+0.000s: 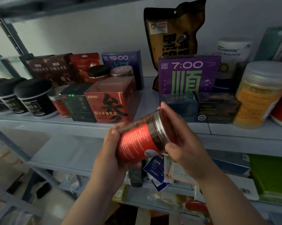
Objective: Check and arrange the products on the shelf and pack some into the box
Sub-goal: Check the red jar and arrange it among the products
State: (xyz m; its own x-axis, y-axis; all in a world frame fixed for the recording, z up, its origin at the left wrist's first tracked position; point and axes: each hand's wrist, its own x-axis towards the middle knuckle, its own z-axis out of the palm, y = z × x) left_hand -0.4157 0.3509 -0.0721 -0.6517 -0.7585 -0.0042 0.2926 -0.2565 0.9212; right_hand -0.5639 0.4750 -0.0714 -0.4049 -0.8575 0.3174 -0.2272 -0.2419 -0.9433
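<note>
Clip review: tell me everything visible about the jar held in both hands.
The jar is a clear plastic cylinder with a red label of fine white print round its body and dark reddish-brown contents showing between label and lid. The ribbed clear lid is on. It is tilted, lid end up and right, held in front of the shelf edge. The left hand grips the base end; the right hand curls round the lid end.

Clear glossy plastic jar [142, 137], matt red label [135, 143].
</note>
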